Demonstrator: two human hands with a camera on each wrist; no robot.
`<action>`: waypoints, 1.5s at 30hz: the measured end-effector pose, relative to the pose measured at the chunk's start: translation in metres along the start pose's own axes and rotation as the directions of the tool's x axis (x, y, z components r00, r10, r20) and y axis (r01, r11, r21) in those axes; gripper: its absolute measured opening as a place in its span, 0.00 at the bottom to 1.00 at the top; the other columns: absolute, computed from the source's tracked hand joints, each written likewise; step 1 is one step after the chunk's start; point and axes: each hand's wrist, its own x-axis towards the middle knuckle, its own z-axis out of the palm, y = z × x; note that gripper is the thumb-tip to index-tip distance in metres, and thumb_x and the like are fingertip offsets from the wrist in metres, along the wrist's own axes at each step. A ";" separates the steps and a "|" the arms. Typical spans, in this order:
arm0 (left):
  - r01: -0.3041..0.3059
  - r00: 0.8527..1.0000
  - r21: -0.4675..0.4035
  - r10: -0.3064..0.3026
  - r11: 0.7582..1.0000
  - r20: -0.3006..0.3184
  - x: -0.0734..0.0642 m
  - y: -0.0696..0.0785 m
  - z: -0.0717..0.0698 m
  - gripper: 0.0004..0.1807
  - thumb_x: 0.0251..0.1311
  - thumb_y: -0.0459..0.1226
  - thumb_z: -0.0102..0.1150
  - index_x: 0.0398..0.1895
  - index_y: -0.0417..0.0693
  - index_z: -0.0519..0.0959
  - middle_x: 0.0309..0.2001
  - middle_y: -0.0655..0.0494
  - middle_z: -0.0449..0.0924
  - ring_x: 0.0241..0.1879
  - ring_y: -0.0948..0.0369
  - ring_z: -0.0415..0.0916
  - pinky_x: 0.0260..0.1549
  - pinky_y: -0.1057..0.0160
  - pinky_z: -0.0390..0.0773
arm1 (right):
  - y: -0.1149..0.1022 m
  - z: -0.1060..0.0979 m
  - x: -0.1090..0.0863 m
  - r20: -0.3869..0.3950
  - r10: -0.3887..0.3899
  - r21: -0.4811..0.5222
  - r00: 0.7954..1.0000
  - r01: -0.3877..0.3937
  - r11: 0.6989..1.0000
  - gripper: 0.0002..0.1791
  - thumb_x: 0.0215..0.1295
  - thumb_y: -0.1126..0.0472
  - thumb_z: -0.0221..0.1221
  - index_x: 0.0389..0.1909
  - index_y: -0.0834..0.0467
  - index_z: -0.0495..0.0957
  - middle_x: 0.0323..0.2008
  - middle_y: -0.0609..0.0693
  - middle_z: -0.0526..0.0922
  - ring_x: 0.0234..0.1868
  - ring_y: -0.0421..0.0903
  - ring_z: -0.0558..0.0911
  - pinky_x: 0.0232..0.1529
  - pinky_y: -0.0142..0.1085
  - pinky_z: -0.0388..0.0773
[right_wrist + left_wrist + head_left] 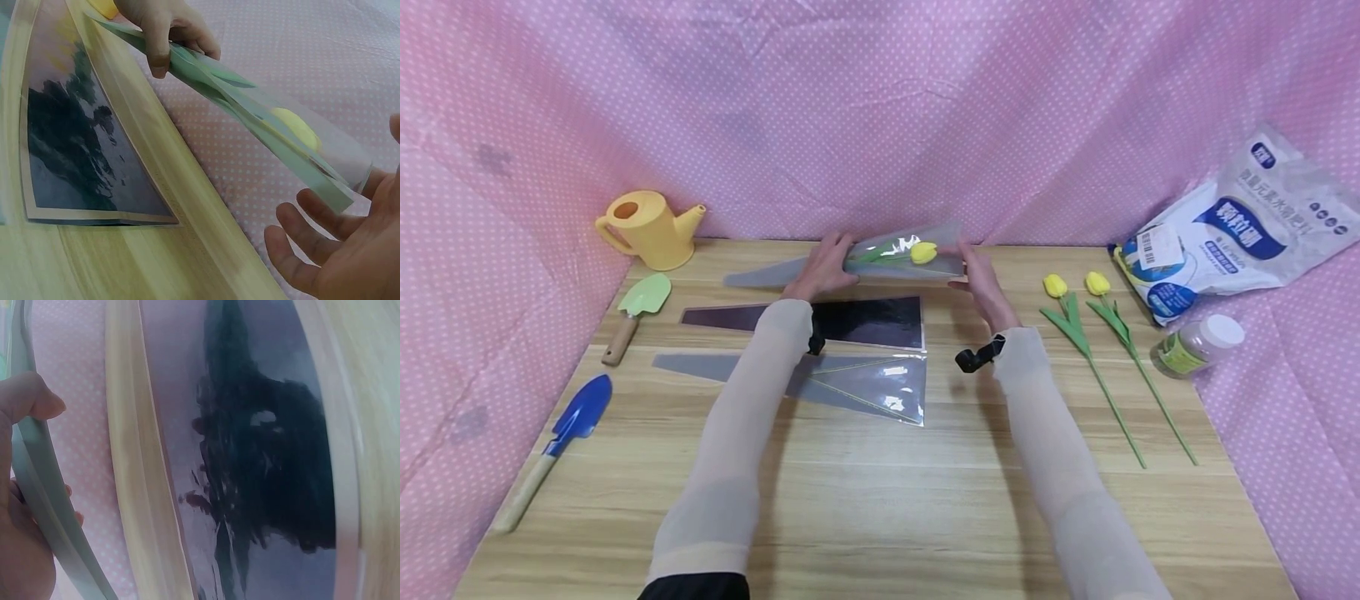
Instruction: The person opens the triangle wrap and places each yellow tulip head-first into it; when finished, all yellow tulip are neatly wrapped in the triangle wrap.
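In the head view my left hand point(823, 268) grips a clear-fronted, grey-green flower sleeve point(767, 273) around its middle, holding it up near the table's back edge. Inside lies a yellow tulip point(922, 252), its bloom towards the wide end at the right. The left wrist view shows the thumb point(47, 403) against the sleeve's edge. At that wide end is my right hand point(350, 262), with fingers spread and one finger behind the sleeve's corner. Nearer to me lie a dark flower sleeve point(868, 322) and a clear grey one point(857, 385), both flat.
Two yellow tulips point(1084, 337) lie at the right, near a lidded jar point(1197, 346) and a white-blue bag point(1232, 225). On the left are a yellow watering can point(651, 229), a green trowel point(640, 304) and a blue trowel point(576, 417). A pink dotted cloth point(880, 117) hangs behind.
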 end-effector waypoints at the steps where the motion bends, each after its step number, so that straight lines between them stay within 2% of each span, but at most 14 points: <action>1: 0.003 1.000 -0.001 -0.003 1.000 0.003 0.000 -0.001 0.000 0.38 0.56 0.40 0.67 0.71 0.48 0.65 0.68 0.44 0.64 0.68 0.47 0.61 0.70 0.45 0.64 | 0.000 0.001 0.001 0.010 0.004 -0.004 1.000 -0.004 1.000 0.37 0.79 0.38 0.34 0.67 0.63 0.71 0.74 0.56 0.62 0.69 0.54 0.67 0.68 0.55 0.70; 2: 0.007 1.000 -0.001 -0.007 1.000 0.004 0.001 -0.002 0.000 0.38 0.56 0.40 0.67 0.71 0.48 0.64 0.69 0.44 0.64 0.68 0.47 0.61 0.70 0.45 0.63 | 0.001 0.001 0.002 0.020 0.009 -0.006 1.000 -0.008 1.000 0.37 0.79 0.38 0.34 0.68 0.63 0.70 0.75 0.56 0.61 0.71 0.54 0.65 0.70 0.56 0.69; 4: 0.017 1.000 -0.002 -0.017 1.000 0.013 0.001 -0.004 -0.001 0.39 0.56 0.40 0.66 0.71 0.48 0.64 0.70 0.44 0.63 0.69 0.47 0.60 0.71 0.44 0.63 | 0.002 0.002 0.004 0.013 0.023 0.012 1.000 -0.023 1.000 0.33 0.78 0.40 0.40 0.67 0.61 0.71 0.72 0.54 0.66 0.69 0.50 0.67 0.69 0.54 0.70; 8: 0.044 0.999 -0.011 -0.043 0.999 0.027 0.002 -0.010 -0.004 0.40 0.57 0.41 0.66 0.73 0.49 0.63 0.72 0.44 0.61 0.70 0.45 0.60 0.70 0.43 0.63 | 0.006 0.002 0.006 -0.036 0.040 0.023 0.999 -0.039 0.999 0.23 0.75 0.50 0.52 0.61 0.60 0.75 0.54 0.47 0.77 0.54 0.40 0.75 0.63 0.47 0.75; 11: 0.057 0.997 -0.014 -0.056 0.998 0.043 0.002 -0.016 -0.007 0.41 0.57 0.42 0.67 0.74 0.50 0.61 0.71 0.42 0.61 0.70 0.44 0.60 0.69 0.42 0.64 | 0.010 0.003 0.009 -0.065 0.028 -0.035 0.998 -0.030 0.999 0.17 0.73 0.55 0.55 0.53 0.62 0.76 0.42 0.40 0.76 0.45 0.38 0.74 0.57 0.43 0.77; 15: 0.055 0.993 -0.010 -0.054 0.998 0.104 0.002 -0.024 -0.014 0.44 0.58 0.43 0.66 0.76 0.50 0.57 0.72 0.41 0.58 0.71 0.43 0.58 0.69 0.39 0.64 | 0.017 0.006 0.014 -0.080 0.004 -0.122 0.997 -0.014 0.992 0.16 0.72 0.59 0.57 0.51 0.67 0.77 0.36 0.39 0.75 0.40 0.37 0.73 0.48 0.37 0.79; 20: 0.056 0.981 -0.024 -0.051 0.998 0.186 0.001 -0.032 -0.022 0.46 0.60 0.43 0.65 0.78 0.51 0.53 0.77 0.40 0.51 0.76 0.42 0.51 0.71 0.37 0.60 | 0.024 0.010 0.021 -0.077 0.003 -0.179 0.997 -0.017 0.984 0.16 0.71 0.61 0.57 0.53 0.68 0.78 0.38 0.44 0.77 0.35 0.38 0.74 0.37 0.31 0.79; 23: 0.056 0.978 -0.029 -0.049 0.998 0.201 0.002 -0.036 -0.024 0.46 0.59 0.42 0.66 0.78 0.52 0.53 0.78 0.42 0.50 0.77 0.42 0.50 0.72 0.37 0.58 | 0.027 0.013 0.024 -0.058 0.001 -0.255 0.998 -0.016 0.967 0.16 0.72 0.61 0.56 0.53 0.67 0.79 0.43 0.52 0.81 0.37 0.42 0.76 0.37 0.31 0.79; 25: 0.061 0.976 -0.013 -0.057 0.998 0.208 0.003 -0.038 -0.024 0.45 0.59 0.41 0.66 0.78 0.51 0.54 0.78 0.42 0.50 0.77 0.43 0.49 0.74 0.37 0.54 | 0.029 0.015 0.024 -0.038 -0.002 -0.309 0.999 -0.010 0.951 0.16 0.73 0.60 0.55 0.54 0.67 0.79 0.49 0.58 0.82 0.42 0.46 0.78 0.43 0.33 0.79; 29: 0.080 0.973 0.032 -0.085 0.996 0.217 0.004 -0.040 -0.024 0.43 0.60 0.40 0.65 0.77 0.51 0.56 0.79 0.43 0.50 0.79 0.44 0.45 0.77 0.37 0.44 | 0.031 0.020 0.024 -0.013 -0.007 -0.380 1.000 0.001 0.925 0.17 0.73 0.61 0.55 0.54 0.68 0.78 0.57 0.65 0.81 0.57 0.56 0.79 0.62 0.42 0.76; 32: 0.088 0.972 0.056 -0.098 0.995 0.213 0.006 -0.041 -0.022 0.43 0.60 0.38 0.64 0.77 0.51 0.55 0.79 0.43 0.50 0.79 0.44 0.44 0.77 0.36 0.40 | 0.031 0.024 0.025 -0.014 -0.019 -0.423 1.000 0.012 0.906 0.17 0.73 0.62 0.55 0.54 0.69 0.79 0.57 0.67 0.81 0.61 0.59 0.79 0.68 0.46 0.73; 35: 0.103 0.971 0.073 -0.117 0.992 0.208 0.005 -0.042 -0.021 0.46 0.59 0.36 0.64 0.79 0.54 0.53 0.80 0.44 0.49 0.80 0.43 0.43 0.77 0.35 0.41 | 0.034 0.028 0.027 -0.030 -0.034 -0.473 0.999 0.016 0.881 0.16 0.72 0.61 0.55 0.52 0.68 0.81 0.55 0.66 0.83 0.57 0.57 0.81 0.63 0.45 0.76; 39: 0.127 0.966 0.075 -0.141 0.989 0.216 0.003 -0.043 -0.020 0.49 0.60 0.38 0.66 0.81 0.58 0.48 0.81 0.45 0.46 0.80 0.43 0.41 0.76 0.34 0.41 | 0.036 0.032 0.030 -0.056 -0.020 -0.506 0.998 -0.011 0.862 0.16 0.69 0.60 0.55 0.47 0.66 0.84 0.49 0.64 0.86 0.49 0.53 0.82 0.56 0.43 0.80; 45: 0.143 0.963 0.057 -0.153 0.988 0.224 0.002 -0.046 -0.019 0.52 0.59 0.40 0.70 0.81 0.59 0.48 0.80 0.44 0.48 0.80 0.44 0.42 0.77 0.34 0.39 | 0.036 0.033 0.031 -0.047 -0.026 -0.543 0.999 -0.004 0.840 0.15 0.69 0.59 0.57 0.46 0.65 0.84 0.50 0.62 0.86 0.52 0.56 0.82 0.61 0.47 0.78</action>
